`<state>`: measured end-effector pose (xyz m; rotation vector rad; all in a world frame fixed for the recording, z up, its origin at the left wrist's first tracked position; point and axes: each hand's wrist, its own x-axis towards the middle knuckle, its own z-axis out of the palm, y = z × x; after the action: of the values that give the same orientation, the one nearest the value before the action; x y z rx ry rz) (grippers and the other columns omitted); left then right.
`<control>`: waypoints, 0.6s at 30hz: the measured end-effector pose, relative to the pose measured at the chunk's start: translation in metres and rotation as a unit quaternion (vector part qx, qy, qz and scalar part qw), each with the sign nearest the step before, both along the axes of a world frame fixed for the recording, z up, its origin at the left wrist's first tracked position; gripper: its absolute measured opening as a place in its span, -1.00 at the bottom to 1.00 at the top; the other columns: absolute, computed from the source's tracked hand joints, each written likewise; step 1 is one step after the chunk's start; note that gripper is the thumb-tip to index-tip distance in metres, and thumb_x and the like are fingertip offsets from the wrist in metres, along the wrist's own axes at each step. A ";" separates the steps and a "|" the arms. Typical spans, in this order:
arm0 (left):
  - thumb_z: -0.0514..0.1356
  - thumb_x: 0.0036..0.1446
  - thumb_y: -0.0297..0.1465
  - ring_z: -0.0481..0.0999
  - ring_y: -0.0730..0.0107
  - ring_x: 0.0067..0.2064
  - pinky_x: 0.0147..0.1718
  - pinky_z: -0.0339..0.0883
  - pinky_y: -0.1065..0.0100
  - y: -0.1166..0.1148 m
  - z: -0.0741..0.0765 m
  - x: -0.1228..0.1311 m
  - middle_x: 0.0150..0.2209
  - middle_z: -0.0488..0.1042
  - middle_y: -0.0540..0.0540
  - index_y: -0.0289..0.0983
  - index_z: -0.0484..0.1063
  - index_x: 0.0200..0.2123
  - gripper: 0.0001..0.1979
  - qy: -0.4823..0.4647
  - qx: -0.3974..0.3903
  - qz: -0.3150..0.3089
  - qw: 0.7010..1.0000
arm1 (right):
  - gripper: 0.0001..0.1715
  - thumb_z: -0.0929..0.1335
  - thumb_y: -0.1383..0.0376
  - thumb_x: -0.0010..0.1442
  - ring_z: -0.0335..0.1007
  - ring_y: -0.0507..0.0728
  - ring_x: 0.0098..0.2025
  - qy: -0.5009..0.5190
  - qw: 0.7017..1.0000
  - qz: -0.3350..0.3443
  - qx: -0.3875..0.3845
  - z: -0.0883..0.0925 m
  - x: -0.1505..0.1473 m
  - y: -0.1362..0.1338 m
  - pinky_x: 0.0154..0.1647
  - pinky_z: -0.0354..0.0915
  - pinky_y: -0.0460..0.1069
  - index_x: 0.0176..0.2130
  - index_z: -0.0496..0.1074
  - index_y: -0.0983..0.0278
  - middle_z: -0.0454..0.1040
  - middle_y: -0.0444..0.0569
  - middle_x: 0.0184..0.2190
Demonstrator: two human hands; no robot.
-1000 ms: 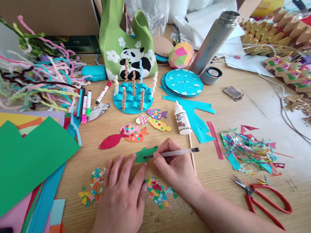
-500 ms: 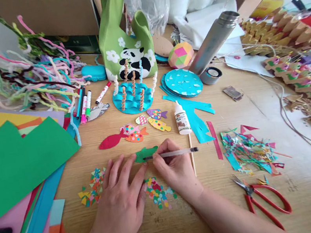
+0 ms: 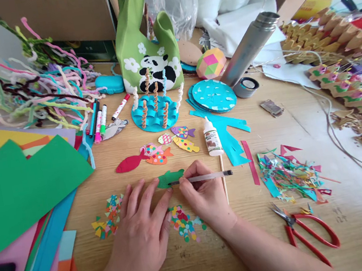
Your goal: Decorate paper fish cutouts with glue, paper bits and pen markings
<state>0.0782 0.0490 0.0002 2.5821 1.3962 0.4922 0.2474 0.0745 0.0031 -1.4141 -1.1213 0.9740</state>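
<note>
A green paper fish [image 3: 170, 177] lies flat on the wooden table. My right hand [image 3: 208, 195] pinches a slim pen [image 3: 208, 176] with a dark cap end, its tip on the fish. My left hand [image 3: 143, 225] lies flat with fingers stretched, the fingertips at the fish's left end and lower edge. Round paper dots [image 3: 183, 223] are heaped between the hands, and small paper triangles [image 3: 109, 217] lie left of my left hand. Beyond the green fish are a red paper fish [image 3: 130, 163] and several decorated paper fish [image 3: 158, 157].
Red-handled scissors [image 3: 313, 229] and paper scraps [image 3: 290, 175] lie on the right. A glue bottle [image 3: 212, 137] stands past my right hand, near a wooden stick [image 3: 225, 188]. Coloured paper sheets [image 3: 24, 194] cover the left. A steel flask [image 3: 250, 50] leans at the back.
The pen and my right hand have shifted very slightly to the right. My left hand and the green fish look the same.
</note>
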 end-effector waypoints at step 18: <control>0.07 0.33 -0.36 0.19 -0.06 0.29 0.27 0.11 -0.24 0.001 0.001 0.000 0.24 0.31 -0.18 -0.10 0.38 0.18 -0.63 0.001 0.000 -0.004 1.000 | -0.84 0.33 0.34 0.02 0.10 -0.02 -0.61 -0.003 1.000 0.013 -0.004 0.000 0.000 0.000 -0.61 0.03 -0.11 -0.52 0.22 0.20 0.22 -0.24 -0.64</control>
<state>0.0786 0.0497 0.0007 2.5881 1.3857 0.4893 0.2476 0.0744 0.0034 -1.4135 -1.1432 0.9947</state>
